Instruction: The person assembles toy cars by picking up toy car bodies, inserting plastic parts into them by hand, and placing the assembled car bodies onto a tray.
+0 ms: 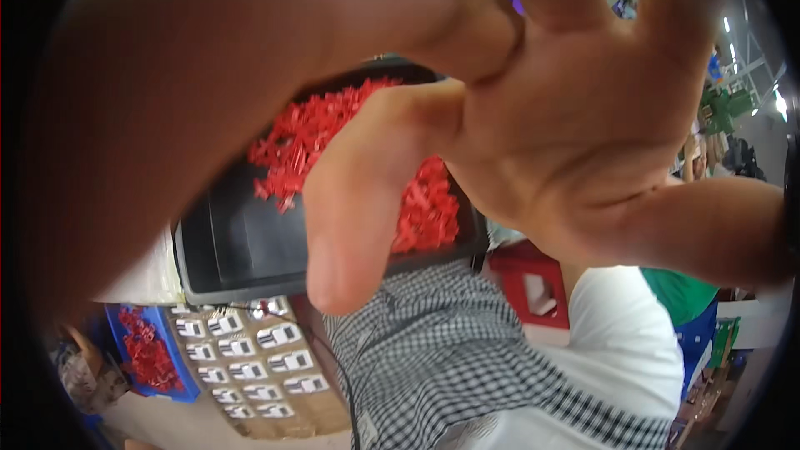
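Very close to the lens, my right hand (pixel 583 117) spans the upper right with its palm toward me. Its fingers spread apart and run off the top edge, and I make out nothing held in it. A thick, blurred, dark stretch of skin (pixel 208 100) fills the left side; I cannot tell whether it is my left arm or a near finger. A thumb-like digit (pixel 350 233) hangs down in front of a black tray (pixel 250 233), which holds a heap of small red plastic parts (pixel 308 133). The hand hides part of the tray.
Below left, a blue bin (pixel 179 350) holds more red parts. Beside it, a cardboard sheet (pixel 317 417) carries rows of white-and-silver pieces (pixel 242 371). A checkered apron (pixel 433 350), a white sleeve (pixel 629 333) and a red crate (pixel 517 283) are below right.
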Available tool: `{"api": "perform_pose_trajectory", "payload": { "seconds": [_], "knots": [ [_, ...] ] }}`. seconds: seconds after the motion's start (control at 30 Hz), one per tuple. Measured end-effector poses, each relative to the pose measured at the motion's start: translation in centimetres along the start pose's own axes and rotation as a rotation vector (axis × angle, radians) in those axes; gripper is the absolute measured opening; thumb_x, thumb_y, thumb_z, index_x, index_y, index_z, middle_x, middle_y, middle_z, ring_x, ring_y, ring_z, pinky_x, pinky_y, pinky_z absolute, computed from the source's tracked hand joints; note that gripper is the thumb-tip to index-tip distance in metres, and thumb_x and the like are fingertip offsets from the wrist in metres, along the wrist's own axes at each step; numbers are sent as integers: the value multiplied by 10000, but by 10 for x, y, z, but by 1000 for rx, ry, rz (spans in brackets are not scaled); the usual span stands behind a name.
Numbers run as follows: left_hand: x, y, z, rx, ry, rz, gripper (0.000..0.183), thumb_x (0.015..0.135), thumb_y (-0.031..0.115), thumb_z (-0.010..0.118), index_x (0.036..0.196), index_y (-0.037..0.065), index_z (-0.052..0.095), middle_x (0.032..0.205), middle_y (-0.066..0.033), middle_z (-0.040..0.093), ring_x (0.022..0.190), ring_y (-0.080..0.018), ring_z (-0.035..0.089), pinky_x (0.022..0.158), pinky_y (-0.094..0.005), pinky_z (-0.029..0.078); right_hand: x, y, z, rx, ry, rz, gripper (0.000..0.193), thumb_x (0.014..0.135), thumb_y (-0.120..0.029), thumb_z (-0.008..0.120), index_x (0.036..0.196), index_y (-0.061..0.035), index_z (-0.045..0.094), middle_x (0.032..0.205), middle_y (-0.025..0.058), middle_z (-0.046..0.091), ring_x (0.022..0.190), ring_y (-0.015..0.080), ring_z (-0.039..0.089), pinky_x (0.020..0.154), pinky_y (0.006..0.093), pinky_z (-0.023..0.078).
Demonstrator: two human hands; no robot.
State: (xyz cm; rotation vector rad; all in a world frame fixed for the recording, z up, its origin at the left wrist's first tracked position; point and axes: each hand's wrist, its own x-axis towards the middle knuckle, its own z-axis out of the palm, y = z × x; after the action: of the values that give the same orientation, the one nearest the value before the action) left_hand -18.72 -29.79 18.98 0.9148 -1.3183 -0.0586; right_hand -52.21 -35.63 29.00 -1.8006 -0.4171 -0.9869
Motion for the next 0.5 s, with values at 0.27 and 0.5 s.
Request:
{"api": "perform_pose_trajectory", "payload": {
  "seconds": [0.27,0.5],
  "knots": [
    [-6,79,50,-150,252,297,324,981,170,423,1213,-31,530,1390,-189,442,1328,-320,368,1107,-460,265,21,-50,-23,-353,-153,-18,945,842,-546,603,1513,-143,74,1364,332,391,987,296,645,778,327,568],
    [-7,152,-5,-195,-37,231,319,976,158,416,1215,-24,524,1400,-190,423,1342,-324,344,1124,-469,238,-39,-84,-37,-465,279,91,970,836,-625,555,1524,-187,32,1385,340,360,956,302,653,773,353,580]
  ]
}}
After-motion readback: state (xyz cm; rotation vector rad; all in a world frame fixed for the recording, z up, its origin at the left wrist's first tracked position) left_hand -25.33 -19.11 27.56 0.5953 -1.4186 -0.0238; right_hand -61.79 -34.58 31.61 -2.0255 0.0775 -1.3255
